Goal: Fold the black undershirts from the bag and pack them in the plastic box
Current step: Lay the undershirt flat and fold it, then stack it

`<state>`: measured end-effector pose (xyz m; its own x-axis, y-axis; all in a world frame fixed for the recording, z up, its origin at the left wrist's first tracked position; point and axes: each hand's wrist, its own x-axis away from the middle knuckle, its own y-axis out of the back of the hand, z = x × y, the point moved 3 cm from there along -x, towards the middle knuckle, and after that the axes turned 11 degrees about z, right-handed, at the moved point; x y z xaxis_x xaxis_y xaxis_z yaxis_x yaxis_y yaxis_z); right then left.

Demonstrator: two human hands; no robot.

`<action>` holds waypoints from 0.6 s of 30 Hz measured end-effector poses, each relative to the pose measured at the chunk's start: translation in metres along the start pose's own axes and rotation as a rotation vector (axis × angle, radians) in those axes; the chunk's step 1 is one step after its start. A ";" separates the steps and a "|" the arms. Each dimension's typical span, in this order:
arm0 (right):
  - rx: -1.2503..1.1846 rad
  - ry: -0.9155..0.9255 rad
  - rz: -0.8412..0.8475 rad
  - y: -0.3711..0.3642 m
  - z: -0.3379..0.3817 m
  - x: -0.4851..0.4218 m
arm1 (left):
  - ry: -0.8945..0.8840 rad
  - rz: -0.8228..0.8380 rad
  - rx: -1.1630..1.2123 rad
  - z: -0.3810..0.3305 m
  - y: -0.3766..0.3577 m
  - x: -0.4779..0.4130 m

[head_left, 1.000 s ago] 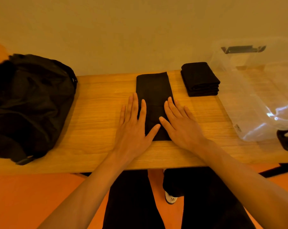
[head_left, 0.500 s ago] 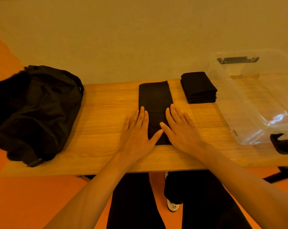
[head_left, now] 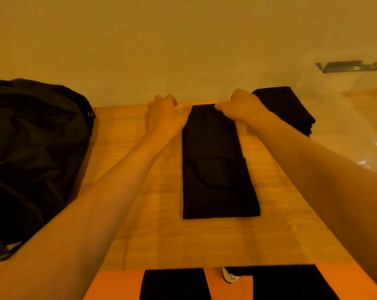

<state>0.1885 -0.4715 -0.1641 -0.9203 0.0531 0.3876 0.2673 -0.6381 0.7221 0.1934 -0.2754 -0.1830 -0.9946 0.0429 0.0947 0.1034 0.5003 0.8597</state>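
A black undershirt (head_left: 215, 165), folded into a long narrow strip, lies lengthwise on the wooden table (head_left: 150, 234). My left hand (head_left: 164, 114) is curled at the strip's far left corner and my right hand (head_left: 240, 106) pinches its far right corner; both sit at the table's far edge. A stack of folded black undershirts (head_left: 291, 109) rests to the right behind my right arm. The clear plastic box (head_left: 352, 118) stands at the far right, partly cut off. The black bag (head_left: 34, 152) slumps on the table's left side.
A pale wall runs right behind the table's far edge. Below the near edge I see my dark trousers (head_left: 174, 284), a white shoe (head_left: 229, 277) and the orange floor.
Both hands left the near end of the strip, where they lay flat, and reached to its far end, where the fingers are now curled on the corners. The camera tilted down and closer.
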 end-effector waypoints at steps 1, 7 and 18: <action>0.021 -0.047 0.040 0.002 0.002 -0.012 | 0.033 0.067 0.026 -0.003 -0.001 -0.016; 0.022 -0.205 0.252 0.012 0.012 -0.049 | 0.115 0.359 0.175 -0.015 -0.005 -0.065; -0.078 -0.198 0.231 0.014 0.002 -0.053 | 0.153 0.485 0.284 -0.017 0.002 -0.067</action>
<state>0.2418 -0.4818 -0.1732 -0.7622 0.0431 0.6460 0.4332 -0.7075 0.5584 0.2600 -0.2917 -0.1795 -0.8191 0.2100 0.5338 0.5190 0.6679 0.5335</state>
